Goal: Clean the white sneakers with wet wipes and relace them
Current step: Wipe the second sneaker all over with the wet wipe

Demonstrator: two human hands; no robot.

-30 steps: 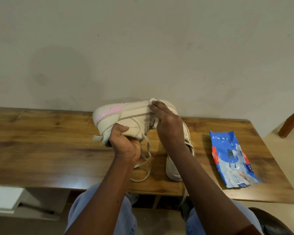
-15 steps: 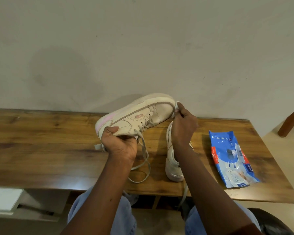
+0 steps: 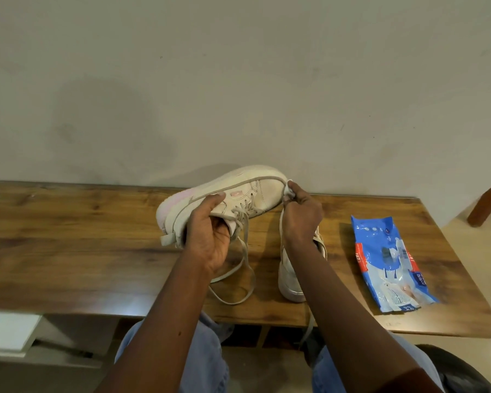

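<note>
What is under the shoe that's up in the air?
Its loose laces hang down onto the wooden table. The left hand grips the shoe from below and hides the table right under the heel.

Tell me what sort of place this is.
Probably a room in a home: a brown wooden table stands against a plain off-white wall, with a pale glossy floor and a brown wooden furniture leg at the right.

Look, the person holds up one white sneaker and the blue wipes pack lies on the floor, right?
No. The head view shows the blue plastic wipes pack lying on the brown wooden table, not the floor. The person does hold up one white sneaker.
</note>
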